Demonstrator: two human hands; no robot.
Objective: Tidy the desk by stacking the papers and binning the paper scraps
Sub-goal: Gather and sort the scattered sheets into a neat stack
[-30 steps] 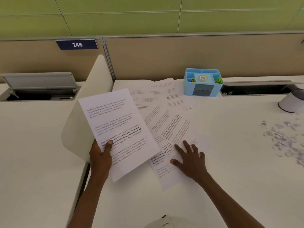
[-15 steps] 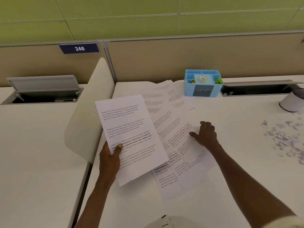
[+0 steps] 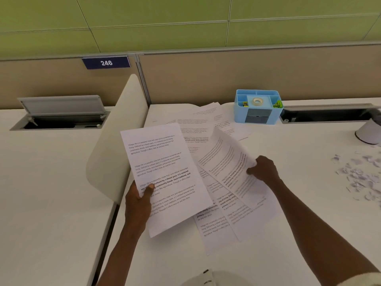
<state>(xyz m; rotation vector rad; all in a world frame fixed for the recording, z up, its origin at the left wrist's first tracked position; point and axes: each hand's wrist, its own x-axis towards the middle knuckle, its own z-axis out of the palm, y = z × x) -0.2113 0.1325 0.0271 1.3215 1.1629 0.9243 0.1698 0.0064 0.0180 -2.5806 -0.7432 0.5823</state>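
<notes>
Overlapping printed sheets (image 3: 218, 221) hiding one another, white bin (image 3: 369, 134) cut off

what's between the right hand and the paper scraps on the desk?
Head view: nothing. Between the right hand, which grips a lifted sheet, and the paper scraps there is only bare white desk.
</notes>
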